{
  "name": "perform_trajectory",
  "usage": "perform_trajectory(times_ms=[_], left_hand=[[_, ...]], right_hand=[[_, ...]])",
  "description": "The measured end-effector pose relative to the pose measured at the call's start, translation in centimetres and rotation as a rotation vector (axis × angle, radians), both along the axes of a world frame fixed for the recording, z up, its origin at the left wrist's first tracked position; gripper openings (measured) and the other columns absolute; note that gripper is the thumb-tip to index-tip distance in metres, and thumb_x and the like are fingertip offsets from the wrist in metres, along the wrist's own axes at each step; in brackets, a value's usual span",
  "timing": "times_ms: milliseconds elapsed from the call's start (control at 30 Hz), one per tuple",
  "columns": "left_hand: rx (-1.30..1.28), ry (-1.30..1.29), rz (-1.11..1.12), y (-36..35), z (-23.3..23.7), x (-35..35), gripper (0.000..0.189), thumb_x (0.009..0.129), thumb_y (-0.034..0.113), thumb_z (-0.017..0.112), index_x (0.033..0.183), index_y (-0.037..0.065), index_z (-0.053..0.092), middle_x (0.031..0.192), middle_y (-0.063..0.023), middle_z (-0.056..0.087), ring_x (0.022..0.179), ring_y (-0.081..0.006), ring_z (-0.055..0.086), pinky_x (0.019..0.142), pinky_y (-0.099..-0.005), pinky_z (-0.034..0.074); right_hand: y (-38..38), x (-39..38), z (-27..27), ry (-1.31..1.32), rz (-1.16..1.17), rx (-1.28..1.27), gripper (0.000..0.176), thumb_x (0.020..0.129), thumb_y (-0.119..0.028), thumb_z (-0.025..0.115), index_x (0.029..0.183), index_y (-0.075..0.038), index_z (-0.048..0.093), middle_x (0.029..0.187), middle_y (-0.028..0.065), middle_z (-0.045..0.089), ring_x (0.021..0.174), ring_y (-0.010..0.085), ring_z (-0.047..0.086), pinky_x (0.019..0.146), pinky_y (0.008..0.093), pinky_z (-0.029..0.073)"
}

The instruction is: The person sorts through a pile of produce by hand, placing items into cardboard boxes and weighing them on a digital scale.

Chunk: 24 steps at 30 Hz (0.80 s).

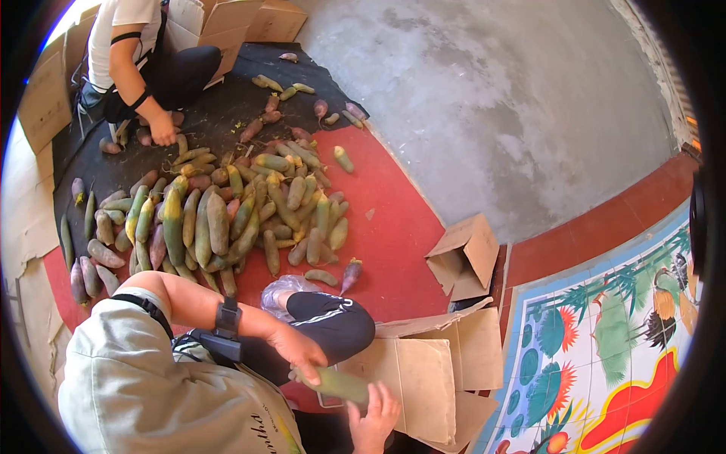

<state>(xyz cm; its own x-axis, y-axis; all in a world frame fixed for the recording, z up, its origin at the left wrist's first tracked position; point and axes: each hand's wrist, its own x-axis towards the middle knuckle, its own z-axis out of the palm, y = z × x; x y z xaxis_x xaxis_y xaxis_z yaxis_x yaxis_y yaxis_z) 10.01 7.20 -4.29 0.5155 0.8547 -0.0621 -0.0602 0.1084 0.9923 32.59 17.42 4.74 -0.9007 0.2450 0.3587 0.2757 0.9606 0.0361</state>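
Head view, looking down at a person seated cross-legged: the left hand point(304, 359) is closed around one end of a green radish point(340, 384), while the right hand point(370, 418) touches the other end with its fingers and thumb; whether it also grips, I cannot tell. The radish lies across the lap, near the lower edge of a red sheet point(404, 227) and just beside an open cardboard box point(423, 382). A loose heap of green and purple radishes point(215, 219) covers the red sheet's left and middle and reaches its upper edge, where a black sheet point(249, 68) begins. There, a co-worker's hand point(162, 129) reaches down beside the heap. The held radish looks smooth and heavy, so it could slip if the left hand loosened before the right had hold; knocking the heap's near edge might send radishes rolling.
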Motion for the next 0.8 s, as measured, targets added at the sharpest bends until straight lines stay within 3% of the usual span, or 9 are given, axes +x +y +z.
perform_trajectory(times_ms=[100,333,467,533,600,667,733,800], left_hand=[[-0.043,-0.067,0.011,-0.2,-0.4,-0.3,0.039,0.087,0.037,0.056,0.099,0.0,0.053,0.081,-0.0043,0.054,0.076,-0.0134,0.055,0.066,-0.0283,0.048],[-0.021,-0.172,-0.024,-0.1,-0.4,-1.0,0.038,0.089,0.037,0.051,0.103,0.002,0.053,0.082,-0.0033,0.055,0.076,-0.0126,0.055,0.067,-0.0276,0.046],[-0.052,-0.235,0.218,-0.1,0.3,-2.2,0.041,0.092,0.038,0.043,0.115,0.006,0.052,0.09,-0.0051,0.061,0.082,-0.0125,0.058,0.074,-0.0255,0.044],[-0.033,-0.26,0.371,-0.3,-0.4,-3.3,0.041,0.092,0.038,0.043,0.116,0.005,0.052,0.091,-0.0073,0.062,0.084,-0.0142,0.059,0.075,-0.0258,0.045],[-0.024,-0.271,0.584,-0.5,-2.2,-4.7,0.04,0.091,0.039,0.045,0.11,0.005,0.055,0.089,-0.0089,0.063,0.08,-0.016,0.06,0.073,-0.0281,0.047],[-0.223,-0.258,0.822,-1.3,-3.3,-6.9,0.034,0.091,0.031,0.048,0.106,0.002,0.056,0.089,-0.0119,0.063,0.082,-0.0191,0.061,0.075,-0.0296,0.048],[-0.216,-0.168,1.118,-2.0,-7.4,-9.0,0.03,0.089,0.027,0.051,0.101,0.001,0.059,0.09,-0.0111,0.063,0.083,-0.0181,0.061,0.075,-0.0293,0.048],[-0.172,0.465,1.344,-3.9,-9.1,-11.3,0.031,0.083,0.031,0.056,0.094,0.002,0.061,0.092,-0.0141,0.063,0.086,-0.0246,0.06,0.078,-0.0333,0.046]], right_hand=[[0.4,0.6,-1.2,-0.035,0.035,-0.205,0.057,0.068,-0.022,0.072,0.117,-0.005,0.048,0.112,0.016,0.052,0.1,0.0342,0.051,0.085,0.042,0.042],[-0.1,0.2,-0.8,-0.056,-0.101,-0.35,0.054,0.069,-0.021,0.071,0.116,-0.008,0.049,0.104,0.0175,0.053,0.095,0.0378,0.051,0.08,0.0442,0.044],[0.9,0.3,0.0,0.017,-0.195,-0.21,0.056,0.069,-0.021,0.072,0.117,-0.008,0.049,0.1,0.0205,0.053,0.093,0.0405,0.05,0.079,0.0453,0.043],[2.4,1.2,0.4,0.207,-0.356,-0.096,0.056,0.07,-0.022,0.071,0.117,-0.003,0.047,0.102,0.0226,0.053,0.095,0.0408,0.05,0.081,0.0457,0.042],[1.9,0.5,4.3,0.366,-0.539,-0.09,0.055,0.072,-0.023,0.071,0.114,0.003,0.047,0.103,0.024,0.053,0.095,0.0411,0.05,0.082,0.0458,0.041],[3.8,1.7,5.2,0.608,-0.589,-0.018,0.052,0.073,-0.025,0.07,0.11,0.005,0.047,0.103,0.0248,0.053,0.093,0.0418,0.051,0.081,0.0457,0.041],[5.4,2.9,5.9,0.676,-0.776,0.045,0.052,0.074,-0.027,0.069,0.109,0.006,0.047,0.1,0.0258,0.053,0.089,0.0427,0.052,0.081,0.0454,0.041],[7.3,4.2,6.0,0.638,-0.786,0.05,0.052,0.075,-0.028,0.069,0.108,0.006,0.048,0.099,0.0267,0.053,0.088,0.0424,0.052,0.08,0.0449,0.042]])
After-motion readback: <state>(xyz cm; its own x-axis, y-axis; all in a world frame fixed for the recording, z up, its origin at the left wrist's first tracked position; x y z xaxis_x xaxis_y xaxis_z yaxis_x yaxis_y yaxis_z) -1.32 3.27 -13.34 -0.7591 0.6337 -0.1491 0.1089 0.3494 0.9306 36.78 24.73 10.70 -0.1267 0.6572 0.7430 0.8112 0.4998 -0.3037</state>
